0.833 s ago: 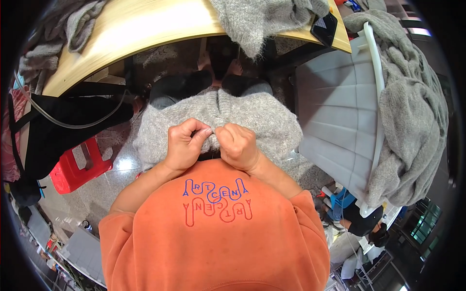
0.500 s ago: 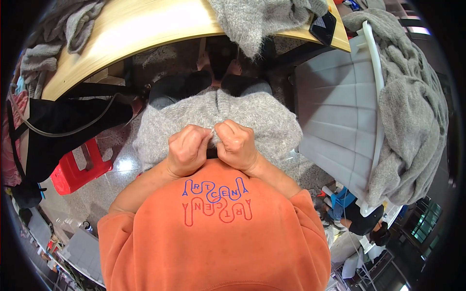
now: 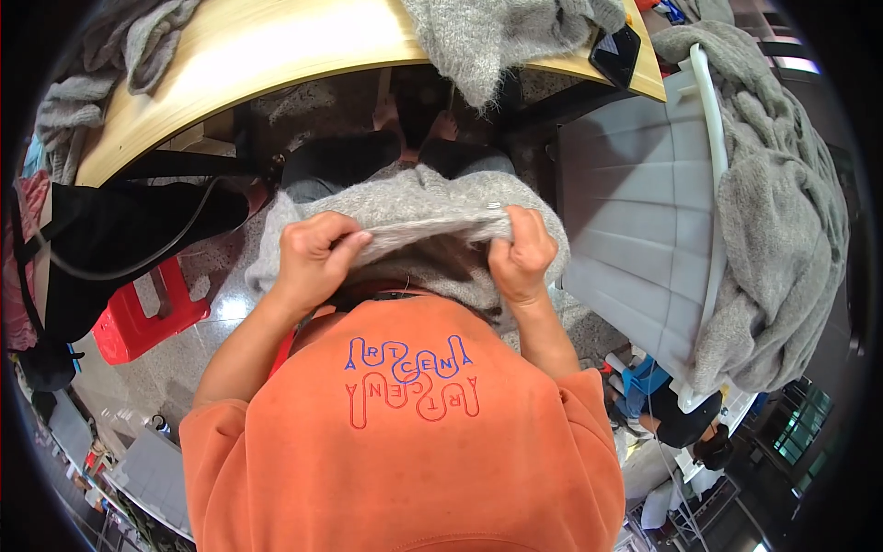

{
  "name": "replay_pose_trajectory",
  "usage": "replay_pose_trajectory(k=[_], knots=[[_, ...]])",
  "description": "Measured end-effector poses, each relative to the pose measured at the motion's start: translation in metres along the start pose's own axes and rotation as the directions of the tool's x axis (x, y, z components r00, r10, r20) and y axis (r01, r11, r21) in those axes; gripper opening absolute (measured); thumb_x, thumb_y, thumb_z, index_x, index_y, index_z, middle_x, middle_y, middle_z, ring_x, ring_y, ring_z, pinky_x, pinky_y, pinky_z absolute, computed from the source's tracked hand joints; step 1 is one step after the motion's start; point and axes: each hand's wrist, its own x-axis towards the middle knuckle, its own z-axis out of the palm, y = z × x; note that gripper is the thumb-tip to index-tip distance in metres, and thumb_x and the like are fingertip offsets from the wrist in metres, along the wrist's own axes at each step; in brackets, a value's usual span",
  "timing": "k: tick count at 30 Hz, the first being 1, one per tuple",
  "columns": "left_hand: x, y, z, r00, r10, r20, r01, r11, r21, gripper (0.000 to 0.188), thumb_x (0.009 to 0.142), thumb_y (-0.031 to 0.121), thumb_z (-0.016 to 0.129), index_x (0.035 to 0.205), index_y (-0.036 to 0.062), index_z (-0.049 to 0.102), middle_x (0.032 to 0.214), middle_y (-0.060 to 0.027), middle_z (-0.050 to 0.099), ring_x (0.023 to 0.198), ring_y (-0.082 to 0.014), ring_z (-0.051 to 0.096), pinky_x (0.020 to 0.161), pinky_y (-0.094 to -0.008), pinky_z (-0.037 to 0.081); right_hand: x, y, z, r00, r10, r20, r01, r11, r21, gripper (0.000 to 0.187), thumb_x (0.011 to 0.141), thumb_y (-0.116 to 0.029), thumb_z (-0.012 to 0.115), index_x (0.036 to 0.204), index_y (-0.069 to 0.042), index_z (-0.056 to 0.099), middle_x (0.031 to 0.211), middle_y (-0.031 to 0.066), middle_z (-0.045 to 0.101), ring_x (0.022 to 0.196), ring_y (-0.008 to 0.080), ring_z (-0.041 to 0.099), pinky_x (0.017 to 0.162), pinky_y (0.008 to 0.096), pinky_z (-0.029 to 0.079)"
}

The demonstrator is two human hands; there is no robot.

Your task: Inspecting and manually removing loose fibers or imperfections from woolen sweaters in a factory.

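Note:
A fuzzy grey knitted garment (image 3: 386, 198) lies across my lap, over my dark trousers. My left hand (image 3: 315, 253) is closed on one end of its knitted edge, the thumb pressed along the top. At the other end of that edge, my right hand (image 3: 524, 256) grips the knit in a fist. Between the two hands the edge is stretched into a taut band, lifted off my lap. Below the band the garment gapes, showing a shadowed opening toward my orange shirt (image 3: 405, 442).
Ahead is a wooden table (image 3: 303, 46) with more grey knitwear (image 3: 487, 55) and a phone (image 3: 614, 55). At right stands a large grey bin (image 3: 635, 202), grey knits (image 3: 782, 221) draped over its rim. A red stool (image 3: 152, 317) is at left; a co-worker (image 3: 685, 419) sits behind right.
My hands have moved apart from close together at the middle, left hand leftward and right hand rightward. The garment's edge is now stretched between them and its opening shows.

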Motion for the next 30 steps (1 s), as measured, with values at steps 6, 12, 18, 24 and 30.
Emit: replay_pose_trajectory(k=[6,12,18,24,30], knots=[[0.003,0.013,0.004,0.967,-0.165,0.195,0.194,0.971,-0.140,0.009,0.071,0.005,0.064,0.069,-0.0003,0.057,0.058,-0.0076,0.056,0.052,-0.0123,0.052,0.048,-0.0252,0.040,0.009,-0.009,-0.013,0.869,-0.107,0.484,0.142,0.989,-0.036,0.025,0.061,-0.003,0.060,0.086,-0.002,0.058,0.080,0.0140,0.058,0.076,0.0280,0.057,0.067,0.0319,0.044],[0.003,0.031,0.010,0.945,-0.171,0.279,0.261,0.909,-0.326,0.010,0.072,0.007,0.064,0.070,0.0005,0.057,0.058,-0.0042,0.055,0.052,-0.0101,0.049,0.048,-0.0232,0.039,0.014,-0.040,0.018,0.853,-0.210,0.478,-0.123,0.808,0.576,0.015,0.069,-0.005,0.061,0.083,-0.001,0.056,0.073,0.0092,0.058,0.068,0.0255,0.055,0.062,0.0318,0.044],[0.008,0.023,0.008,0.977,-0.001,0.214,0.053,0.971,-0.235,0.010,0.072,0.008,0.066,0.076,0.0005,0.061,0.059,-0.0028,0.054,0.054,-0.0074,0.047,0.047,-0.0213,0.037,0.008,-0.045,0.019,0.742,0.023,0.670,-0.580,0.523,0.625,0.004,0.077,-0.001,0.054,0.080,0.000,0.053,0.065,0.0052,0.052,0.061,0.0125,0.051,0.053,0.0252,0.040],[0.001,0.012,0.014,0.852,-0.339,0.398,0.490,0.784,-0.381,0.007,0.074,0.005,0.063,0.077,-0.0012,0.061,0.070,0.0001,0.060,0.064,-0.0037,0.050,0.057,-0.0183,0.040,0.013,-0.045,0.033,0.904,-0.051,0.425,-0.272,0.698,0.662,0.007,0.078,-0.003,0.054,0.083,0.000,0.053,0.064,0.0024,0.051,0.058,0.0079,0.047,0.052,0.0223,0.039],[0.000,0.008,0.012,0.792,-0.395,0.466,0.609,0.572,-0.550,0.005,0.075,0.005,0.061,0.077,0.0003,0.061,0.070,0.0005,0.059,0.064,-0.0032,0.050,0.057,-0.0176,0.039,0.004,-0.040,0.029,0.735,0.086,0.673,-0.635,0.437,0.637,0.009,0.080,-0.009,0.058,0.081,-0.001,0.055,0.062,-0.0028,0.048,0.056,0.0052,0.045,0.050,0.0195,0.037]])
